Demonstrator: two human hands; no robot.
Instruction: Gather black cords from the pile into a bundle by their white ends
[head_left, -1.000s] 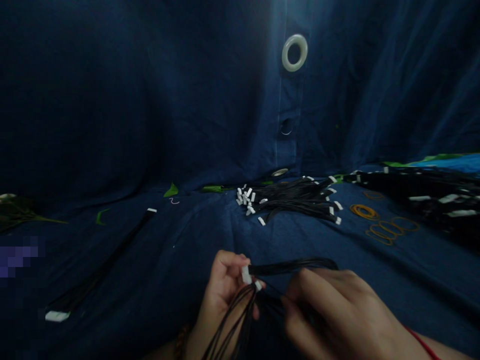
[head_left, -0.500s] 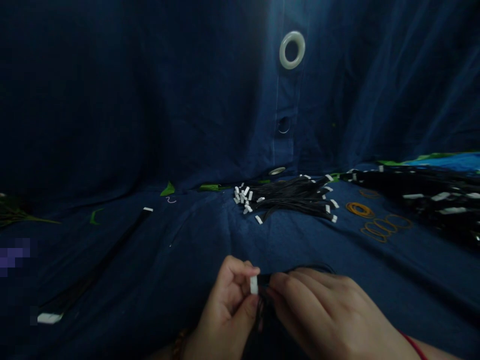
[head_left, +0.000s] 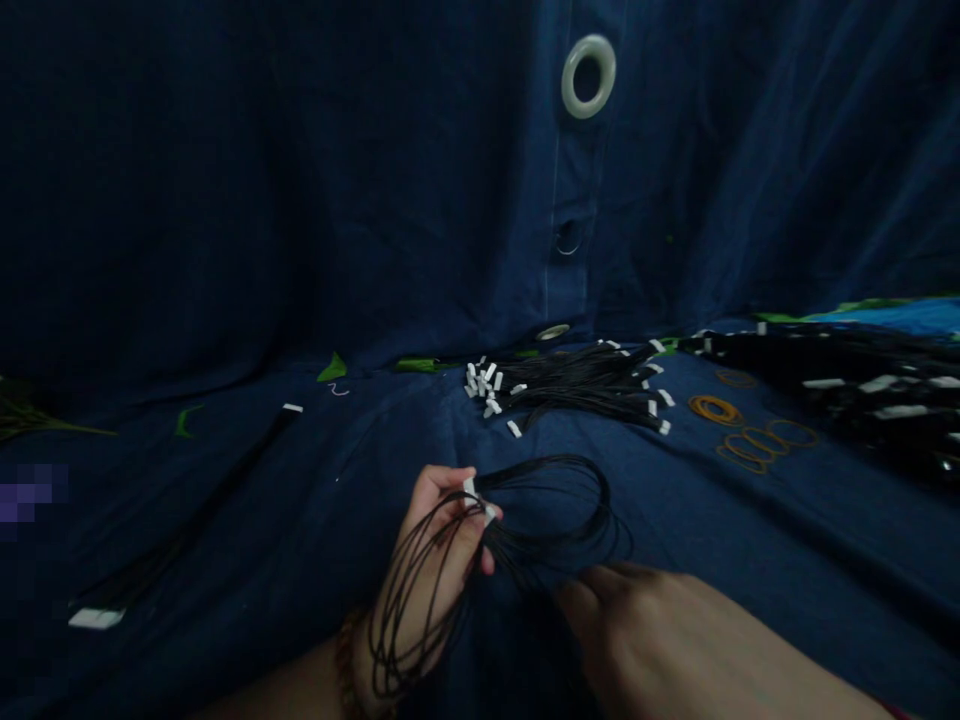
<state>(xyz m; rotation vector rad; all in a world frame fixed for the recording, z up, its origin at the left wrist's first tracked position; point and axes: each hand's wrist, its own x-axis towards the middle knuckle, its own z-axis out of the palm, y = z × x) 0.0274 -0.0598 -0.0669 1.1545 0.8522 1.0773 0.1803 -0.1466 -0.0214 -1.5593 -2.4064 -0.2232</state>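
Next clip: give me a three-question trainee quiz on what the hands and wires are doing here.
1. True or false: the left hand pinches the white connector ends of looped thin black wires.
2. Which lies nearer the orange rubber bands on the dark blue cloth: A, the pile of black wires with white plugs, or B, the pale plastic ring?
3. Fill in: the right hand is low in the picture, beside the wire ____.

Key: 1 true; 2 A; 3 loops.

No readable text, dim view.
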